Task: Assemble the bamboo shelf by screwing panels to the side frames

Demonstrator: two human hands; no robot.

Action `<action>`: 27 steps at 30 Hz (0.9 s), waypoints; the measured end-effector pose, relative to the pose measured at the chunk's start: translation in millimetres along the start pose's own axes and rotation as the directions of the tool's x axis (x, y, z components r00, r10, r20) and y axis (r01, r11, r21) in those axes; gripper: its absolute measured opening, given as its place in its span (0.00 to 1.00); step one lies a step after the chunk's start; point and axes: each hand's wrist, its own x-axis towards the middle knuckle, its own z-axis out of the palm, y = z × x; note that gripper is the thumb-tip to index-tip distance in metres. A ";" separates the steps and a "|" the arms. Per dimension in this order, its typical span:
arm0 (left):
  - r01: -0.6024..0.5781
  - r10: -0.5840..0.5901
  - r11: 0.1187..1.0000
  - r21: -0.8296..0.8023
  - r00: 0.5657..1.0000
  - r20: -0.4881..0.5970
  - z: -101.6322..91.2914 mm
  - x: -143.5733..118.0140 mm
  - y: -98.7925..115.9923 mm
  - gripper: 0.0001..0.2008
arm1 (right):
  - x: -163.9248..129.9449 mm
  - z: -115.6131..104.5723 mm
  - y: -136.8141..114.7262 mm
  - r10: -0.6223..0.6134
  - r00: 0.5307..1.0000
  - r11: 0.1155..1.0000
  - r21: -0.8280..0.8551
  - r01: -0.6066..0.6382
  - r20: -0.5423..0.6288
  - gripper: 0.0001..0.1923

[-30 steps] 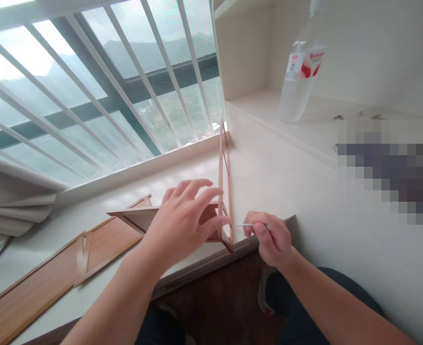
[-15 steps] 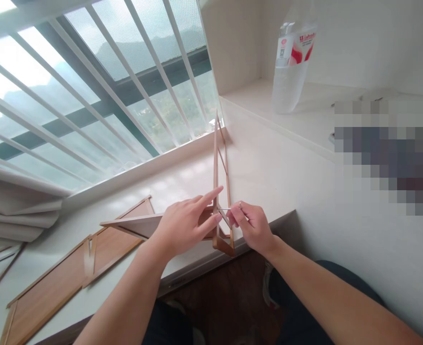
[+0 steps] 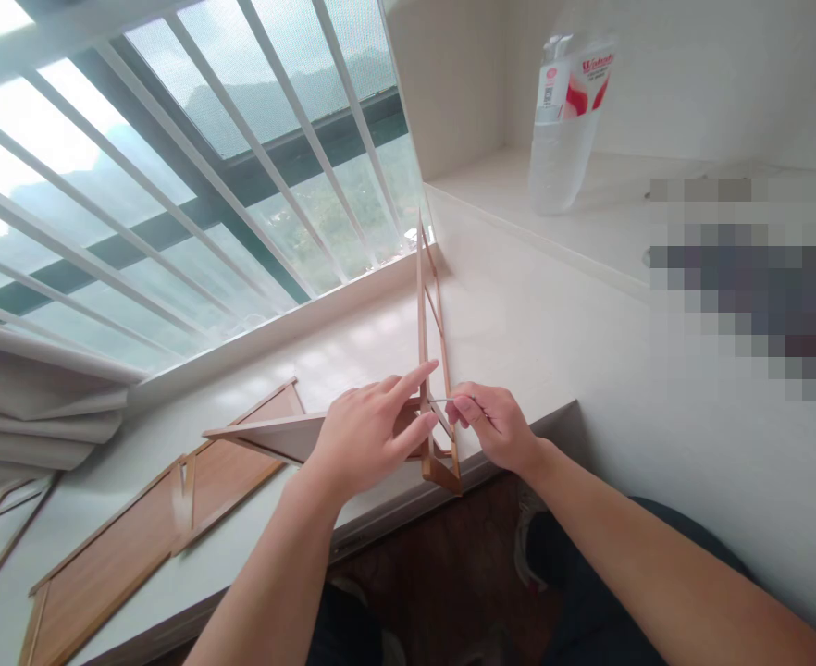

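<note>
wooden frame found standing on edge on the ledge, its near end at the front edge. 1 raised panel runs up to it, the meeting point partly covered by the left hand. left thumb and forefinger are spread wide at the frame's side; whether the other fingers grip cannot be told. right hand pinches a thin metal tool, its tip at the frame. judged status: partly assembled, work at this joint in progress, completion not shown. outstanding, by appearance: 2 flat panels lying on the ledge, neither joined to the frame.
</note>
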 end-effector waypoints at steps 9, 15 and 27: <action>-0.001 0.001 1.000 -0.017 1.000 0.002 -0.8 0.2 1.7 0.30 | 10.7 -11.8 1.4 -0.074 0.992 0.996 -0.049 0.080 0.107 0.18; 0.004 -0.004 1.000 -0.009 1.000 -0.004 -2.2 0.4 2.2 0.29 | 5.7 -9.9 4.3 -0.078 0.991 0.990 -0.107 0.090 0.111 0.19; 0.004 -0.004 1.000 -0.008 1.000 -0.004 0.1 0.2 1.7 0.29 | 3.2 -5.8 10.7 -0.027 0.999 0.995 0.093 0.024 0.029 0.23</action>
